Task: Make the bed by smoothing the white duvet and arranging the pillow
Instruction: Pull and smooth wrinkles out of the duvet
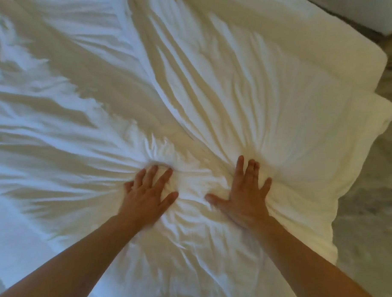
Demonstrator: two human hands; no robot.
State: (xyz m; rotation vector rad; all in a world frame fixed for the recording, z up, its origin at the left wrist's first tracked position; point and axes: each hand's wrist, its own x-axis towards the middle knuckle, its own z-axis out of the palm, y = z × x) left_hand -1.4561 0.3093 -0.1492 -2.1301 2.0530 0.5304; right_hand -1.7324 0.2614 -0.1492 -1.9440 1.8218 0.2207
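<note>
A person's left hand [148, 194] and right hand [244, 200], fingers spread flat and gripping nothing, press the white duvet [215, 86] on the bed, where bunched creases radiating from both palms could set in if pushed inward; no pillow is identifiable.

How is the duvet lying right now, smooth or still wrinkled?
Still wrinkled. The white duvet is spread over the bed, but creases fan out from where the left hand and right hand press flat, fingers splayed.
</note>
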